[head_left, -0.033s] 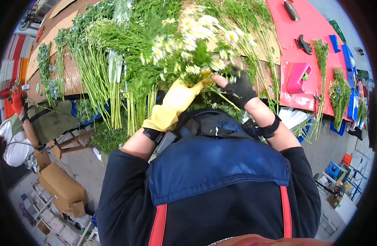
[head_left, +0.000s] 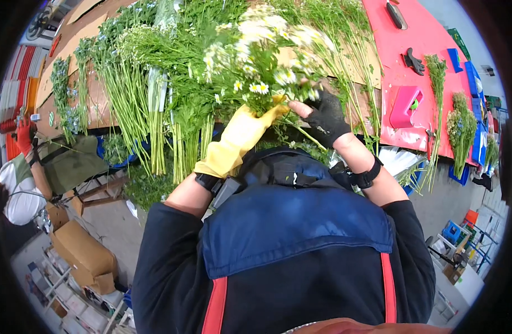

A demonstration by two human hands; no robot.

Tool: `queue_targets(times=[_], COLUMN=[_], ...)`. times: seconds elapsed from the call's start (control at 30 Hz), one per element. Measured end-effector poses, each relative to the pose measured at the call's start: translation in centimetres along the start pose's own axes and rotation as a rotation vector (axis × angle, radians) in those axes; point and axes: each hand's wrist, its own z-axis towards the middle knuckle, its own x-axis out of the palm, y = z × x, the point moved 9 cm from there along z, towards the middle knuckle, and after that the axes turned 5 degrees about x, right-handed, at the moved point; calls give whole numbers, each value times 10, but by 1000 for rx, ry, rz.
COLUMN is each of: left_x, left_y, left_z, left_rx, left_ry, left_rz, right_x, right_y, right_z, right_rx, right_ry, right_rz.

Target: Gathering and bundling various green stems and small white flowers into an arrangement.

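The left hand (head_left: 246, 129), in a yellow glove, grips the stems of a bunch of white daisy-like flowers (head_left: 256, 61) rising just above it over the tabletop (head_left: 89, 100). Just right, the black-gloved right hand (head_left: 324, 118) pinches one stem of that bunch. Farther right lies a pink box (head_left: 405, 107).

A flower-packing workshop: cut stems (head_left: 155, 111) heaped on long worktables (head_left: 412, 44), crates (head_left: 451, 231) around.

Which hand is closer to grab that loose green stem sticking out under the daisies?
Probably the right hand, in its black fingerless glove: the thin green stem runs just beside its fingers. The left hand, in a yellow rubber glove, is already gripping the bunch of small white daisies.
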Motion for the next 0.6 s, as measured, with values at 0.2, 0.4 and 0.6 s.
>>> queue_targets(times=[0.2, 0.4, 0.6], left_x=[-6, -10, -8], left_y=[6, 1, 7], left_z=[9, 15, 15], left_rx=[-39, 161, 43], left_ry=[-19, -105, -70], left_rz=[-41, 56, 11], right_x=[13, 28, 39], right_y=[63, 93, 90], right_z=[-20, 4, 24], right_rx=[-291, -455, -390], right_ry=[170, 61, -30], right_rz=[-441, -454, -451])
